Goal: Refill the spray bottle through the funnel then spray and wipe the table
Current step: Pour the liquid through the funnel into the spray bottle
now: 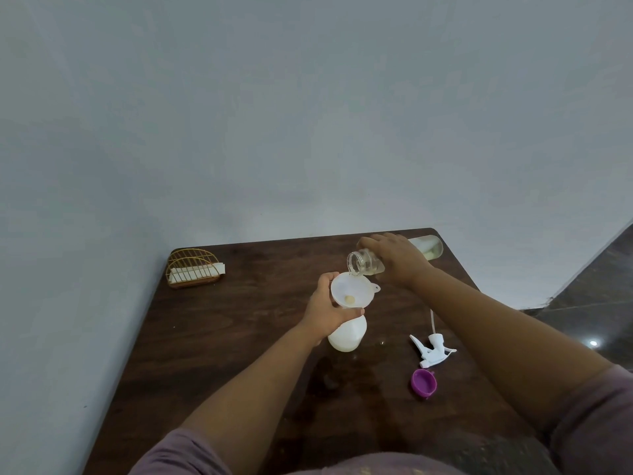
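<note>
On a dark wooden table, the left hand gripped a white spray bottle beneath its funnel, while the right hand gripped a clear jar tipped over the funnel.

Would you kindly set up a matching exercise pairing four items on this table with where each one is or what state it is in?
Items:
1. funnel
2. clear bottle
3. spray head
4. purple cap

States:
A. tipped over the funnel in the right hand
B. lying alone nearest the person
C. sitting in the white spray bottle, steadied by the left hand
D. detached, lying on the table

Pairs: 1-C, 2-A, 3-D, 4-B
</note>
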Tool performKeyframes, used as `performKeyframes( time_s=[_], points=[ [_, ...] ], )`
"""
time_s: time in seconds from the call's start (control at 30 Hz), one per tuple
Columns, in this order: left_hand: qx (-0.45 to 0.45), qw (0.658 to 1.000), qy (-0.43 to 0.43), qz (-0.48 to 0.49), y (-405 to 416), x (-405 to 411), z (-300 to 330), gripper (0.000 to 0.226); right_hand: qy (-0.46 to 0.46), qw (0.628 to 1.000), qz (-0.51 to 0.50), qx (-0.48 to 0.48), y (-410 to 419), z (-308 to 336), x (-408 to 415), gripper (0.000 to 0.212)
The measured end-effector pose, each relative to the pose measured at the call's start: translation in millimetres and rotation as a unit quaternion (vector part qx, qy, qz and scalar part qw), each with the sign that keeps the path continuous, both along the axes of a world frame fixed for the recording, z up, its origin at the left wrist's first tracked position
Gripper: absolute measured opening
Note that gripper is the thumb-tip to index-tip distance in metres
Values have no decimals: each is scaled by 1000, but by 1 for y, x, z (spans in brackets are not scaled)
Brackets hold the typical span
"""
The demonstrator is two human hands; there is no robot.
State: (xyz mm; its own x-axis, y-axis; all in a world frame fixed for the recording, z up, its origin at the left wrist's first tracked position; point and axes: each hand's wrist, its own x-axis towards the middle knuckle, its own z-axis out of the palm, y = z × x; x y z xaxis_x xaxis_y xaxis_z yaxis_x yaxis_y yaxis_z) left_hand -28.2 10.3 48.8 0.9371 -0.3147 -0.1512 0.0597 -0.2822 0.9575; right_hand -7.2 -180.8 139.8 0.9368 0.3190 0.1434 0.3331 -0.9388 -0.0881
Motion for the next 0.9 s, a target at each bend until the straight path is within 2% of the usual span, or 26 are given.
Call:
performKeyframes(
  time_s=[0.5, 0.9],
  points=[
    [8, 1000, -2, 0, -1, 0, 0, 84, 19, 1000, -7, -22, 3, 1, -4, 55],
    [15, 1000, -5, -4, -1, 0, 2, 85, 19, 999, -10, -32, 3, 5, -3, 53]
  ],
)
